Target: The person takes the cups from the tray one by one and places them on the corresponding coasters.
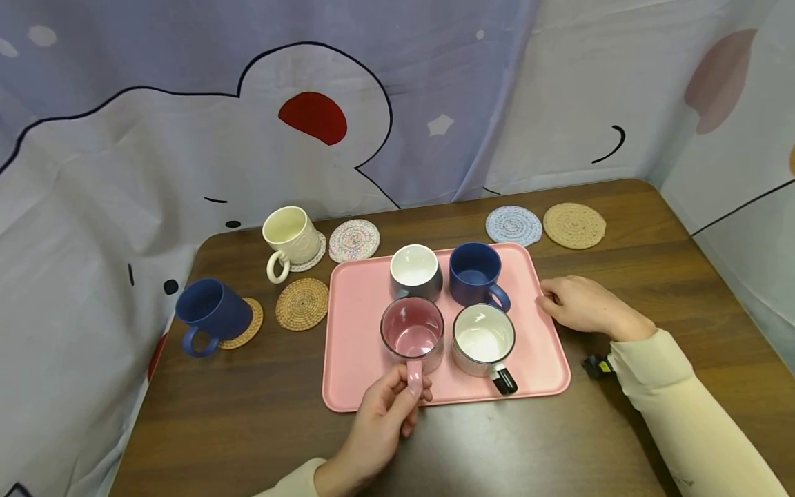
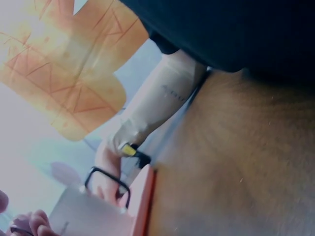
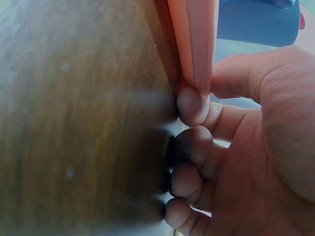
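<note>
My left hand (image 1: 377, 422) pinches the handle of a pink mug (image 1: 413, 335), which is at the front of a pink tray (image 1: 355, 324). At the tray's right edge, my right hand (image 1: 586, 305) grips the rim; the right wrist view shows thumb and index finger on either side of the tray wall (image 3: 201, 44). Beside the pink mug is a white mug (image 1: 483, 338) with a black-tipped handle. Behind them stand a dark grey mug (image 1: 415, 273) with a white inside and a navy mug (image 1: 475, 273), both on the tray.
Left of the tray, a cream mug (image 1: 292, 238) and a tilted-looking blue mug (image 1: 214, 310) sit on coasters. A woven tan coaster (image 1: 302, 304) and a speckled coaster (image 1: 354, 241) lie nearby. Behind the tray at right are a pale blue coaster (image 1: 513, 226) and a straw-coloured coaster (image 1: 574, 226).
</note>
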`<state>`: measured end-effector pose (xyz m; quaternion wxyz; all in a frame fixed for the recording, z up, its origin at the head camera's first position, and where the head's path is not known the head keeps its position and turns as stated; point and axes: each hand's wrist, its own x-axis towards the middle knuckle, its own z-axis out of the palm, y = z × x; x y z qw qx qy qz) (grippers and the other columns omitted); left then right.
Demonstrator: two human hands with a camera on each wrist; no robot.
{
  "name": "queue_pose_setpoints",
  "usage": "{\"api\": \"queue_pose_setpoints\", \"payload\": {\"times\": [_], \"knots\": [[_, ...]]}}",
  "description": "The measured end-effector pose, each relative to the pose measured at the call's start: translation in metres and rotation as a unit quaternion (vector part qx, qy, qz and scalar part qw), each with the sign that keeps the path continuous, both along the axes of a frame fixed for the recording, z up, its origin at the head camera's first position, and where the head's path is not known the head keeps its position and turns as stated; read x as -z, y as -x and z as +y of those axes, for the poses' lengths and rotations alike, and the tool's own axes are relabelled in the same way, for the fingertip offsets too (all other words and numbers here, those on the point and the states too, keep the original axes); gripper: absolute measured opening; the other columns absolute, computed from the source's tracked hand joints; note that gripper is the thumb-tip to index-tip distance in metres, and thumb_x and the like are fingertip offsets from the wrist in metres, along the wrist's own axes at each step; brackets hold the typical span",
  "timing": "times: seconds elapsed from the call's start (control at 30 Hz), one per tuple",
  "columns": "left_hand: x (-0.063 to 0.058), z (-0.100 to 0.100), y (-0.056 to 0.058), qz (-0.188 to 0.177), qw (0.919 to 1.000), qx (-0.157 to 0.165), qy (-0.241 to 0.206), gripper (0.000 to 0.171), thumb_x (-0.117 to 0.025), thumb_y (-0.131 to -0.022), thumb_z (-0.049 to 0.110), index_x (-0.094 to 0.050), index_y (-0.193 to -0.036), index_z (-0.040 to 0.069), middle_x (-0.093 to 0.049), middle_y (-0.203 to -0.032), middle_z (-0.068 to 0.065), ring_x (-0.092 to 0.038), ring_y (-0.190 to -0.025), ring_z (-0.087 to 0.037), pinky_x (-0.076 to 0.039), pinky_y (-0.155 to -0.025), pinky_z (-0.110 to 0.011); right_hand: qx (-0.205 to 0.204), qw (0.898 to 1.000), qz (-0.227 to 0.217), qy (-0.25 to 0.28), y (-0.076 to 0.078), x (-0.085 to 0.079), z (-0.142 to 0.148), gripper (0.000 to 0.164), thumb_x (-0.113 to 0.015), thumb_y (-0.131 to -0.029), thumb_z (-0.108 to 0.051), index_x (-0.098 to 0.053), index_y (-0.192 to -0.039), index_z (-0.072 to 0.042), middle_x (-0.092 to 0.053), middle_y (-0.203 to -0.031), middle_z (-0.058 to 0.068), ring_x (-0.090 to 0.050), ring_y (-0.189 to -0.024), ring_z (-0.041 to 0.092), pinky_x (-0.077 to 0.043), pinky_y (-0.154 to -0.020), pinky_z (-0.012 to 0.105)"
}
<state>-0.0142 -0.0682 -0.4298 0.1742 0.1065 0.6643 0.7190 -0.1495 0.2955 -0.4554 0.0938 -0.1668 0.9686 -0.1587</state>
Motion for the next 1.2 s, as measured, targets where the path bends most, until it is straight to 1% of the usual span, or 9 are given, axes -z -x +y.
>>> {"api": "queue_pose_setpoints", "payload": {"times": [0.17,0.37,0.47,0.7,0.77,0.9,1.03,1.13,1.2], "knots": [[-0.005,-0.013,0.003,-0.03,0.998,-0.033,0.044,0.032,-0.045,-0.103,0.023,-0.057,-0.1,-0.007,-0.056,-0.083,-0.009,-0.041,-0.057,-0.006,-0.033,-0.047,-0.017,-0.001,1.0,0.002,-0.001,0.0,-0.001,0.0,0.024,-0.057,-0.093,-0.021,-0.05,-0.07,-0.018,-0.044,-0.06,-0.004,-0.043,-0.058,0.013,-0.034,-0.058,0.029],[-0.009,-0.028,0.009,-0.034,0.9928,-0.091,0.071,0.042,-0.048,-0.102,0.028,-0.053,-0.085,-0.01,-0.045,-0.066,-0.004,-0.032,-0.049,-0.007,-0.026,-0.043,-0.017,0.0,1.0,0.003,-0.002,0.0,0.0,0.001,0.025,-0.056,-0.093,-0.021,-0.049,-0.07,-0.018,-0.044,-0.06,-0.004,-0.044,-0.058,0.012,-0.034,-0.058,0.029],[-0.01,-0.035,0.014,-0.036,0.9898,-0.111,0.082,0.045,-0.049,-0.101,0.03,-0.049,-0.08,-0.01,-0.037,-0.06,0.0,-0.029,-0.047,-0.007,-0.024,-0.043,-0.018,0.0,1.0,0.003,-0.002,0.0,0.0,0.001,0.025,-0.057,-0.093,-0.022,-0.049,-0.07,-0.018,-0.044,-0.06,-0.004,-0.044,-0.058,0.012,-0.034,-0.058,0.029],[-0.008,-0.051,0.028,-0.05,0.9815,-0.14,0.121,0.048,-0.05,-0.101,0.03,-0.045,-0.07,-0.007,-0.038,-0.06,-0.002,-0.031,-0.05,-0.008,-0.025,-0.045,-0.019,0.001,1.0,0.001,-0.003,0.0,0.001,0.002,0.025,-0.057,-0.093,-0.022,-0.049,-0.07,-0.018,-0.045,-0.06,-0.004,-0.044,-0.058,0.013,-0.034,-0.058,0.029],[-0.008,-0.054,0.031,-0.057,0.9816,-0.141,0.115,0.048,-0.052,-0.1,0.029,-0.042,-0.067,-0.005,-0.036,-0.059,-0.001,-0.031,-0.05,-0.008,-0.025,-0.046,-0.019,0.001,1.0,-0.001,-0.003,0.0,0.002,0.002,0.024,-0.057,-0.093,-0.022,-0.05,-0.07,-0.018,-0.045,-0.06,-0.003,-0.044,-0.058,0.013,-0.034,-0.058,0.029],[-0.004,-0.061,0.037,-0.067,0.9859,-0.133,0.076,0.049,-0.053,-0.099,0.025,-0.033,-0.064,-0.003,-0.03,-0.057,0.001,-0.028,-0.052,-0.011,-0.026,-0.049,-0.023,0.001,1.0,-0.003,-0.003,0.0,0.003,0.002,0.024,-0.057,-0.094,-0.022,-0.05,-0.071,-0.018,-0.045,-0.06,-0.003,-0.044,-0.058,0.013,-0.034,-0.059,0.029],[-0.002,-0.066,0.041,-0.068,0.9877,-0.129,0.056,0.047,-0.053,-0.098,0.021,-0.032,-0.063,-0.001,-0.029,-0.057,0.003,-0.031,-0.055,-0.012,-0.031,-0.054,-0.026,0.001,1.0,-0.003,-0.003,0.001,0.003,0.002,0.024,-0.057,-0.094,-0.023,-0.051,-0.071,-0.018,-0.045,-0.061,-0.003,-0.045,-0.058,0.013,-0.034,-0.059,0.03],[-0.002,-0.071,0.043,-0.068,0.9879,-0.133,0.041,0.047,-0.054,-0.098,0.019,-0.029,-0.062,0.0,-0.028,-0.057,0.004,-0.029,-0.055,-0.014,-0.029,-0.054,-0.03,0.001,1.0,-0.001,-0.002,0.001,0.003,0.001,0.024,-0.057,-0.094,-0.023,-0.05,-0.071,-0.018,-0.045,-0.06,-0.003,-0.044,-0.058,0.013,-0.034,-0.059,0.03],[-0.002,-0.075,0.043,-0.067,0.9885,-0.134,0.023,0.048,-0.054,-0.097,0.017,-0.026,-0.062,0.0,-0.026,-0.056,0.004,-0.024,-0.055,-0.016,-0.024,-0.054,-0.033,0.001,1.0,0.0,-0.001,0.001,0.003,0.001,0.024,-0.057,-0.093,-0.022,-0.05,-0.071,-0.018,-0.045,-0.06,-0.003,-0.044,-0.058,0.013,-0.034,-0.059,0.03]]}}
